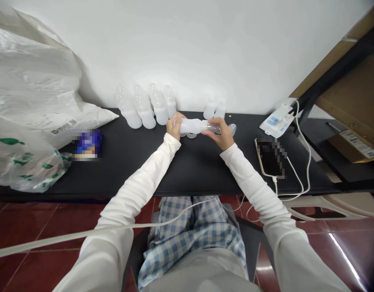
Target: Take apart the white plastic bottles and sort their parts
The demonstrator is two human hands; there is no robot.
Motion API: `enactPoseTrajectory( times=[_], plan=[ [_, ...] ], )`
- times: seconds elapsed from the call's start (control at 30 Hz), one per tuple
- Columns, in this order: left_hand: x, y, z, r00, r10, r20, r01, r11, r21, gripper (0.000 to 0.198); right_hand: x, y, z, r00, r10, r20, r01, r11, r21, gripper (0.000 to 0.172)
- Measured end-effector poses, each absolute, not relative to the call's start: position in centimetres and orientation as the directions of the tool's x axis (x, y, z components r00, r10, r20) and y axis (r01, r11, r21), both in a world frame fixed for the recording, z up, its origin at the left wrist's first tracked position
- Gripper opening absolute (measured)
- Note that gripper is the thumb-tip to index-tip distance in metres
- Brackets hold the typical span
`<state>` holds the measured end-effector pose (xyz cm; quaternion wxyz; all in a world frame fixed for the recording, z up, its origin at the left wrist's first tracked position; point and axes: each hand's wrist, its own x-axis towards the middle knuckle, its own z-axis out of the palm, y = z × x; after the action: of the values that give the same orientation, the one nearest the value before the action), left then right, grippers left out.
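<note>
A white baby bottle (191, 126) lies sideways between my hands above the black table. My left hand (175, 125) is closed around its base end. My right hand (222, 134) grips the clear cap (211, 127) at the other end; whether cap and bottle are fully joined, I cannot tell. Below the bottle, small clear round parts (191, 136) lie on the table, partly hidden. Just beyond my right fingers sits another clear piece (232, 129). Several capped bottles (143, 113) stand upright by the wall at left, and two uncapped white bottles (209, 110) stand behind my right hand.
White plastic bags (31, 81) and a blue packet (88, 144) occupy the left side of the black table (199, 174). At right are a phone (269, 157) on a cable, a white-and-blue pack (277, 120) and a shelf with cardboard boxes (354, 101). A pale cable (113, 229) crosses above my lap.
</note>
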<state>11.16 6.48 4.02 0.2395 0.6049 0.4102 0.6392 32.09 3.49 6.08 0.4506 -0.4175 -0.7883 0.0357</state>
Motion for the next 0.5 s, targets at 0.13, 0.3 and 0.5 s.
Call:
enactPoseTrajectory(
  times=[0.13, 0.3, 0.5],
  plan=[
    [10.4, 7.5, 4.1, -0.151, 0.836, 0.528, 0.121, -0.514, 0.849, 0.064, 32.2, 3.8, 6.1, -0.42, 0.642, 0.641, 0.583, 0.732, -0.353, 0.047],
    [10.1, 8.8, 4.0, -0.043, 0.944, 0.327, -0.068, -0.329, 0.942, 0.064, 31.9, 3.2, 6.6, -0.507, 0.626, 0.593, 0.591, 0.753, -0.289, 0.039],
    [9.8, 9.5, 3.9, 0.029, 0.956, 0.291, -0.158, -0.284, 0.946, 0.064, 31.9, 2.8, 6.2, -0.578, 0.544, 0.609, 0.538, 0.814, -0.217, 0.03]
  ],
)
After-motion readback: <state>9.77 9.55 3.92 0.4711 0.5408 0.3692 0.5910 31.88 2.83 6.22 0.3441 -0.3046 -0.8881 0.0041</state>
